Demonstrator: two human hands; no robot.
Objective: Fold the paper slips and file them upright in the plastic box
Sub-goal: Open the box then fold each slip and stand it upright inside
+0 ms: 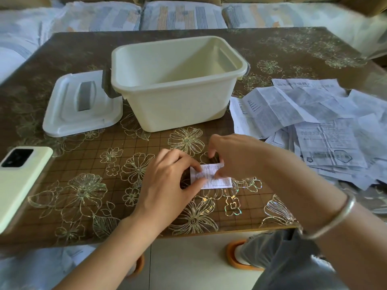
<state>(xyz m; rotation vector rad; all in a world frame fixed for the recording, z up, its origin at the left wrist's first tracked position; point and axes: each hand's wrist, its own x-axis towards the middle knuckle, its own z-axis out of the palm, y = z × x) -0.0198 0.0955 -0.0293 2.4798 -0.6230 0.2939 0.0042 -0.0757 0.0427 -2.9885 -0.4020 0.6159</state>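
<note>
The tabletop [83, 164] wears a brown cover printed with a fine grid and shiny outlined flowers, glossy enough to catch the light. Behind its far edge runs a sofa [182, 15] with pale cushions patterned in blue, grey and orange blocks. Below the near edge lies a pale tiled floor [188, 264], where an orange slipper [232, 256] and a grey trouser leg show.

The plastic box [178, 105], cream and open, stands upright around the middle of the tabletop, nothing visible inside it. Its white lid [62, 114] lies flat just to the box's left, touching a grey side clip. A pale green phone [18, 181] rests face down at the left edge. A loose pile of paper slips [314, 122], unfolded and creased, spreads along the right edge.

Near the middle of the near edge, one small folded slip [217, 182] lies flat. The left hand [167, 181] pinches its left end between curled index finger and thumb. The right hand [236, 155], a silver bracelet [339, 216] on its wrist, curls down onto the slip's upper right part and pinches it there.
</note>
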